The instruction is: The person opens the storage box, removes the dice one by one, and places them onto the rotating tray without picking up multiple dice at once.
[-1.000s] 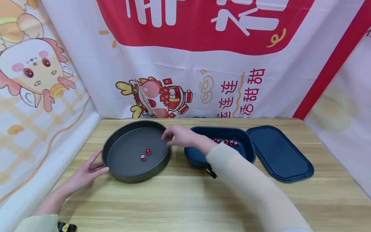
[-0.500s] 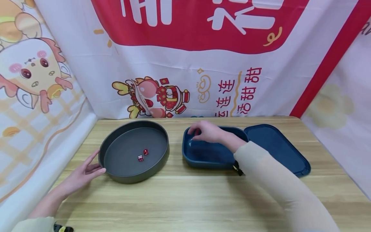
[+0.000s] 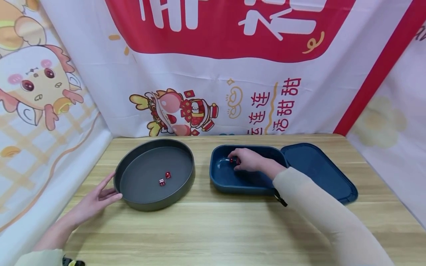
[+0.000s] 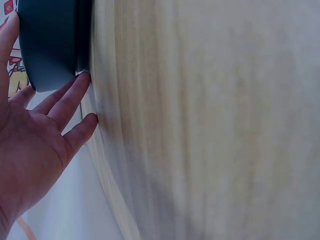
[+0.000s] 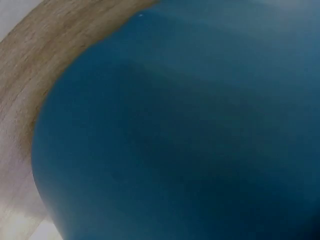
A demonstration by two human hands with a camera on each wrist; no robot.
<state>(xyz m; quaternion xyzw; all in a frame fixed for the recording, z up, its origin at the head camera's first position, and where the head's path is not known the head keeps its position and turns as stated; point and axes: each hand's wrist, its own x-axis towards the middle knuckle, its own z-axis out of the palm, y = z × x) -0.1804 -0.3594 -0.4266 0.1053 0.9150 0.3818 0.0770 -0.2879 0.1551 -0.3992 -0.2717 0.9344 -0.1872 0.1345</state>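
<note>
A round dark grey pan stands on the left of the table with two red dice lying in it. My left hand touches the pan's left side with spread, extended fingers; in the left wrist view, the fingers lie against its dark wall. To the right is a deep blue box. My right hand reaches down into it, fingers bent. Red dice show by the fingertips and under the fingers; whether any is pinched is unclear. The right wrist view holds only a blurred blue surface.
A flat blue lid lies right of the box, partly overlapped by it in view. Printed cloths hang behind and at both sides of the wooden table.
My right hand has moved right from the pan's rim, over the blue box and down into it. The left hand has stayed against the pan, and the two dice there lie as before.
</note>
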